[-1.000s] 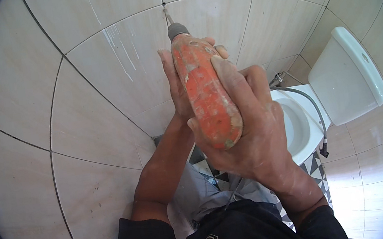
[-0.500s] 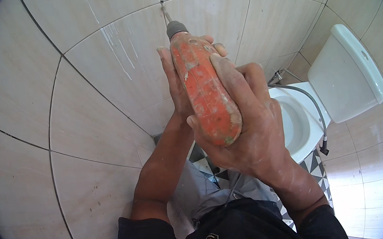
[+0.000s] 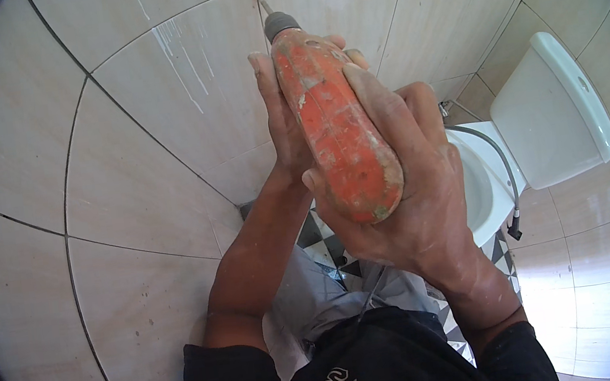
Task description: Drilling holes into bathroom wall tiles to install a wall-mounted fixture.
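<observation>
A worn, dusty orange drill (image 3: 344, 135) points up at a tiled wall (image 3: 210, 56), with the tip of its bit (image 3: 262, 1) at a junction of grout lines where a small greyish smudge shows. My left hand (image 3: 283, 120) is closed round the left side of the drill near its dark front collar. My right hand (image 3: 417, 191) grips the rear body, thumb along the lower left, fingers over the right side. White drips run down the tiles left of the bit.
On the right stand a white toilet bowl (image 3: 482, 190) and its cistern (image 3: 546, 120), with a grey hose (image 3: 500, 153) hanging across the bowl. Tiled walls curve around on both sides. A black, white and grey patterned floor (image 3: 319, 242) shows below my arms, along with my trousered legs.
The drill and both hands sit higher and slightly further right in the picture, with the wall lines shifted up a little. The smudge at the bit looks paler and larger.
</observation>
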The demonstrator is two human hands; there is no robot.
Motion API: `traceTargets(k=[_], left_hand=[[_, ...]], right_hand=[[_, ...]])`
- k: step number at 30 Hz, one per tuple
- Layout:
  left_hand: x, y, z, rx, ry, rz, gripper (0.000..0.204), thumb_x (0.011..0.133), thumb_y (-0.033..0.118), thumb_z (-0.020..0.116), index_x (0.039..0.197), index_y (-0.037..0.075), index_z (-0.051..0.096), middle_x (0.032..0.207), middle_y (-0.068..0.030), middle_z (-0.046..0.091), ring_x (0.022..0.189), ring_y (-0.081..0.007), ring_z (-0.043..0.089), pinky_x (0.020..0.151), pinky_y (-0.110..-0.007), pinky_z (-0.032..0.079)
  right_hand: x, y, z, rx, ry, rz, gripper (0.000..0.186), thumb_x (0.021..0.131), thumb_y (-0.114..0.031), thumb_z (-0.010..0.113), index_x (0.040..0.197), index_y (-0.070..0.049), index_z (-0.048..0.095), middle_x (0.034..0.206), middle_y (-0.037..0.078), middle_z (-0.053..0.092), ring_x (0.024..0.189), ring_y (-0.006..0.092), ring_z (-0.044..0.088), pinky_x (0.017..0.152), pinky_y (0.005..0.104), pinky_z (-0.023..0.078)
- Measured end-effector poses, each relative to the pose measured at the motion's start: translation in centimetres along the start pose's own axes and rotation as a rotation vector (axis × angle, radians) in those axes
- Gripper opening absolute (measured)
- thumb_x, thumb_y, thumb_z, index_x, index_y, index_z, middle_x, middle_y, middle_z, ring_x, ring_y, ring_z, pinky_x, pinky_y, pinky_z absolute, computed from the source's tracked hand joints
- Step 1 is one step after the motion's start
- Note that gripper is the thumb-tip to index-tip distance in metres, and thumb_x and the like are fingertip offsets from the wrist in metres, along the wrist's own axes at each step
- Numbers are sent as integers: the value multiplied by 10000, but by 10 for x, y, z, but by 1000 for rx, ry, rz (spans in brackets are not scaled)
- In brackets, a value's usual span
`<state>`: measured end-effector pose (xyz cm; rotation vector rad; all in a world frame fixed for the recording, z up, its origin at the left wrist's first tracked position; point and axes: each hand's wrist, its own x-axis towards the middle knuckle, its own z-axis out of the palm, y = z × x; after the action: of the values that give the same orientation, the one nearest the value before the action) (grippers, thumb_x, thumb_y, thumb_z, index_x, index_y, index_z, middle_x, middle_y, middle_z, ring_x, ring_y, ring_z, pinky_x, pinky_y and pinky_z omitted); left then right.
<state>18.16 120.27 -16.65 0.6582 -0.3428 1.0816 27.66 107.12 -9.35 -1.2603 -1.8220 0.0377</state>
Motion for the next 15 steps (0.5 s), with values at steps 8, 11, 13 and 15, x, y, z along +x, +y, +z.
traceTargets(k=[8,11,13,15], left_hand=[[-1,-1,4,-25,48,-14,856,1015,816,282,1325,59,534,1172,-162,633,1004,-240,673,872,-396,609],[-3,2,1,-12,43,-15,842,1020,808,292,1317,60,541,1167,-158,635,1008,-242,672,872,-401,608],[-5,4,-2,-10,13,-18,834,1022,803,298,1313,61,544,1162,-156,637,1005,-243,672,873,-403,608],[-6,3,-2,43,54,-22,817,1024,795,313,1304,64,548,1141,-150,638,985,-242,676,860,-399,612]], right_hand=[[1,6,0,17,13,-14,806,805,-282,856,1472,11,512,1061,140,558,844,265,649,731,390,564],[-2,3,4,30,20,-10,805,804,-278,854,1472,13,512,1074,143,567,851,266,651,737,390,564],[-5,2,7,44,23,4,805,804,-274,853,1474,12,512,1082,145,571,857,267,651,744,389,564],[-8,9,12,43,58,-71,832,786,-241,856,1471,42,477,1087,222,528,799,357,686,612,434,601]])
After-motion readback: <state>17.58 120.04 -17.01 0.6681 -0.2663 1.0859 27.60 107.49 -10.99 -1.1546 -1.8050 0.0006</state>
